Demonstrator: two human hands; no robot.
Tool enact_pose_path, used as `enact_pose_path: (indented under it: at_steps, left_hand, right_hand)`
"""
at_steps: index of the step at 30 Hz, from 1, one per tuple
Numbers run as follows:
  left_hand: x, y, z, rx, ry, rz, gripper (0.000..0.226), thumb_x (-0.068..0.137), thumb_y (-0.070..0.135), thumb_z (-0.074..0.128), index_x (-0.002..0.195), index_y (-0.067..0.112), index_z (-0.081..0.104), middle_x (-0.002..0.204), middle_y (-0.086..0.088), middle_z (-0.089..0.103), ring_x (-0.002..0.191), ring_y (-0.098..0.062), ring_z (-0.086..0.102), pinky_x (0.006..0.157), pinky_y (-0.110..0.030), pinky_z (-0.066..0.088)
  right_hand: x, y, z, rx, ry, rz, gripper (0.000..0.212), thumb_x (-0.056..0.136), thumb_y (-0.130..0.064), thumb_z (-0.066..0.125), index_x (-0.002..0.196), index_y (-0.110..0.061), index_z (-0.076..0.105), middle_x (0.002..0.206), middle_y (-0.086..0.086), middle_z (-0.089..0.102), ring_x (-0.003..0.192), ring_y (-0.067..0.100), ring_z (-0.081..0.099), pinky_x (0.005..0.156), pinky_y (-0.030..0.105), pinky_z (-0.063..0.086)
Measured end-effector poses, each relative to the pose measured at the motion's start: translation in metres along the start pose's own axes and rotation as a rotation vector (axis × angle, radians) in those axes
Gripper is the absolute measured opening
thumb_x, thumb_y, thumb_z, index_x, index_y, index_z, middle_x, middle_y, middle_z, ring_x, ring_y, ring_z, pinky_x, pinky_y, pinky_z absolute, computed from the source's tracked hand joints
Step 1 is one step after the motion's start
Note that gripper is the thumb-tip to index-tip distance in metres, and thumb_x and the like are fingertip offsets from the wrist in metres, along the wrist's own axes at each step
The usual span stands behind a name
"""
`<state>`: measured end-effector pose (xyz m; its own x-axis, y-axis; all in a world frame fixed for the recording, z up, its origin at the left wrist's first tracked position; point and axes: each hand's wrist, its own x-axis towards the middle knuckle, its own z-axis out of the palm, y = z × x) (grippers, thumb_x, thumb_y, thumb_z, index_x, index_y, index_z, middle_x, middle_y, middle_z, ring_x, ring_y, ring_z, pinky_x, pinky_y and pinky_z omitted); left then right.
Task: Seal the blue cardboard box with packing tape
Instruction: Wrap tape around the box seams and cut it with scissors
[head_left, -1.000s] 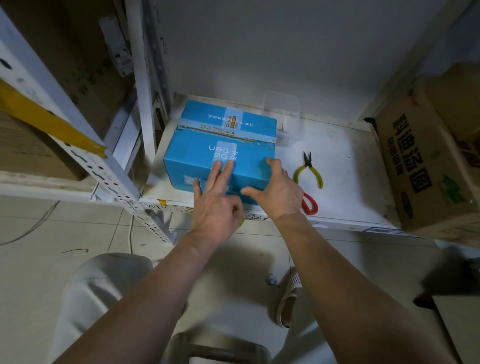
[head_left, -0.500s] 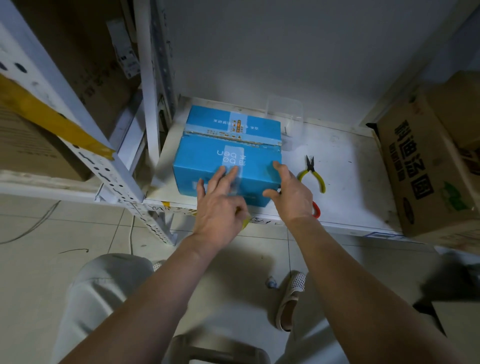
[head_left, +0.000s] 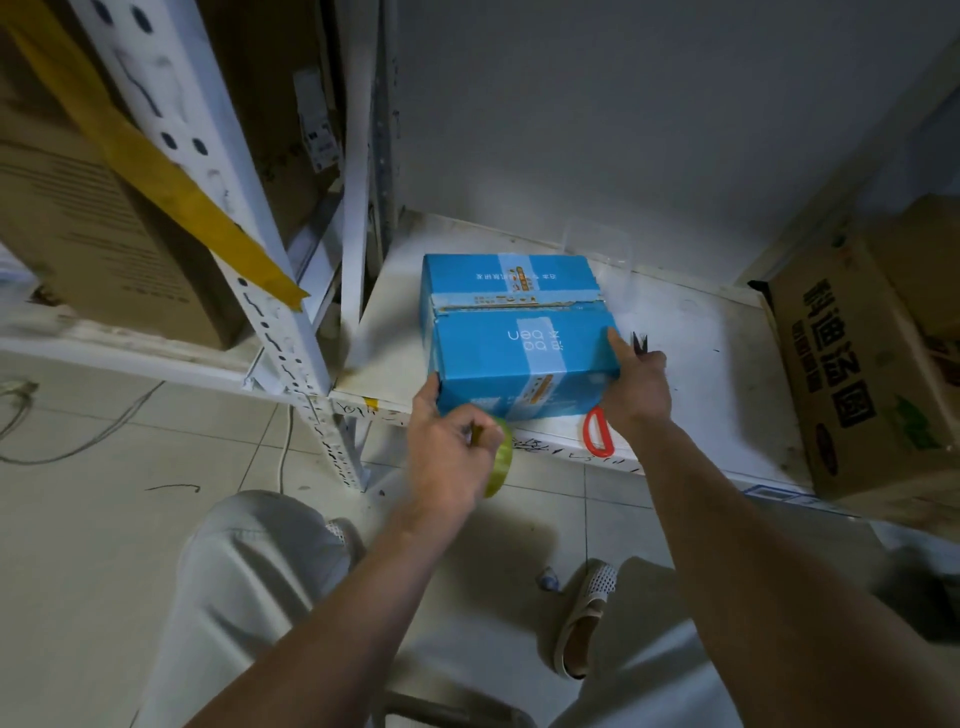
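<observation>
Two bare hands work at a blue cardboard box (head_left: 519, 332) in the head view, the only view there is. The box sits on a white shelf board (head_left: 691, 364), at its front edge and towards its left corner, with its top flaps down and a pale strip of tape running across the top and down the near face. The left hand (head_left: 452, 457) is at the box's near left corner, its fingers curled round a roll of packing tape (head_left: 500, 457), greenish and clear, held just below the board's front edge; its thumb touches the box's left edge. The right hand (head_left: 636, 384) grasps the box's near right corner, thumb lying on the top face and the other fingers wrapped round the right side. Behind that hand the dark tips of a pair of pliers (head_left: 639, 342) show on the board, and a red handle loop (head_left: 597, 432) lies at the front edge beside the wrist. A brown printed carton (head_left: 852, 364) stands at the board's right end.
</observation>
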<state>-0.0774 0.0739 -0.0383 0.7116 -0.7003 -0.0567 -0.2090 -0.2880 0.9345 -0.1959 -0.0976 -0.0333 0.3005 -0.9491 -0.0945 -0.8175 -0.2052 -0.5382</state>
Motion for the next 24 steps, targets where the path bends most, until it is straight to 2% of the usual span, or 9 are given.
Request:
enact_pose_path:
  at_steps: [3, 7, 9, 12, 13, 15, 18, 20, 24]
  left_hand:
    - [-0.011, -0.004, 0.003, -0.012, -0.039, 0.005, 0.024, 0.075, 0.011, 0.076, 0.065, 0.028, 0.062, 0.151, 0.006, 0.024, 0.138, -0.015, 0.03, 0.114, -0.025, 0.027]
    - [-0.025, -0.01, 0.003, 0.057, -0.075, 0.051, 0.02, 0.073, 0.011, 0.077, 0.065, 0.025, 0.065, 0.153, 0.006, 0.023, 0.141, -0.013, 0.021, 0.113, -0.019, 0.02]
    - [-0.029, -0.01, 0.001, 0.012, -0.065, 0.017, 0.024, 0.074, 0.01, 0.076, 0.064, 0.028, 0.064, 0.148, 0.004, 0.028, 0.139, -0.012, 0.026, 0.113, -0.021, 0.023]
    - [-0.03, -0.005, -0.007, -0.075, -0.053, -0.059, 0.023, 0.077, 0.008, 0.073, 0.066, 0.024, 0.062, 0.12, 0.002, 0.043, 0.117, -0.012, 0.045, 0.101, -0.013, 0.031]
    - [-0.029, -0.003, -0.009, -0.097, -0.071, -0.093, 0.019, 0.079, 0.008, 0.072, 0.069, 0.021, 0.063, 0.11, 0.002, 0.045, 0.107, -0.012, 0.049, 0.097, -0.017, 0.035]
    - [-0.028, 0.0, -0.015, -0.117, -0.141, -0.173, 0.009, 0.083, 0.011, 0.068, 0.076, 0.016, 0.064, 0.104, 0.002, 0.048, 0.095, -0.01, 0.049, 0.088, -0.023, 0.039]
    - [-0.027, 0.001, -0.021, -0.142, -0.199, -0.222, 0.005, 0.086, 0.012, 0.064, 0.081, 0.013, 0.064, 0.097, 0.004, 0.055, 0.092, -0.013, 0.051, 0.082, -0.025, 0.04]
    - [-0.027, 0.0, -0.024, -0.167, -0.213, -0.208, 0.012, 0.087, 0.01, 0.063, 0.076, 0.015, 0.061, 0.089, 0.004, 0.058, 0.088, -0.014, 0.054, 0.077, -0.025, 0.041]
    - [-0.026, 0.003, -0.032, -0.131, -0.231, -0.203, 0.017, 0.089, 0.013, 0.06, 0.073, 0.019, 0.058, 0.083, 0.002, 0.059, 0.081, -0.014, 0.055, 0.068, -0.025, 0.043]
  right_hand:
    - [0.004, -0.002, -0.002, -0.107, -0.07, -0.063, 0.043, 0.098, -0.02, 0.045, 0.139, -0.023, 0.031, 0.132, 0.013, 0.044, 0.107, 0.023, 0.055, 0.087, 0.036, 0.054]
    - [0.003, -0.006, -0.002, -0.181, -0.075, -0.109, 0.041, 0.102, -0.026, 0.035, 0.141, -0.015, 0.029, 0.136, 0.012, 0.043, 0.102, 0.017, 0.056, 0.068, 0.017, 0.055]
    - [-0.005, -0.01, 0.001, -0.071, -0.049, 0.046, 0.044, 0.099, -0.015, 0.044, 0.141, -0.016, 0.03, 0.142, 0.011, 0.037, 0.107, 0.018, 0.052, 0.075, 0.02, 0.053]
    - [-0.021, -0.022, -0.001, 0.12, 0.143, 0.099, 0.011, 0.092, -0.012, 0.054, 0.102, -0.015, 0.057, 0.116, 0.011, 0.057, 0.088, 0.016, 0.056, 0.072, 0.025, 0.049]
    - [-0.03, -0.031, -0.004, 0.287, 0.049, 0.125, 0.006, 0.091, -0.014, 0.054, 0.088, -0.016, 0.057, 0.105, 0.012, 0.061, 0.08, 0.016, 0.058, 0.067, 0.026, 0.047]
    - [-0.046, -0.043, -0.007, 0.547, -0.292, 0.191, 0.013, 0.092, -0.021, 0.054, 0.083, -0.014, 0.06, 0.095, 0.012, 0.065, 0.074, 0.017, 0.06, 0.067, 0.028, 0.047]
    - [-0.062, -0.059, -0.013, 0.475, -0.704, 0.126, 0.024, 0.093, -0.03, 0.054, 0.095, -0.011, 0.067, 0.096, 0.006, 0.069, 0.085, 0.016, 0.062, 0.079, 0.031, 0.047]
    - [-0.066, -0.063, -0.011, 0.384, -0.826, 0.07, 0.026, 0.089, -0.029, 0.061, 0.105, -0.009, 0.068, 0.101, 0.004, 0.068, 0.092, 0.013, 0.06, 0.081, 0.029, 0.045]
    - [-0.071, -0.078, -0.013, 0.13, -0.827, -0.051, 0.027, 0.081, -0.021, 0.07, 0.108, -0.015, 0.069, 0.113, 0.001, 0.065, 0.094, 0.008, 0.055, 0.079, 0.024, 0.045]
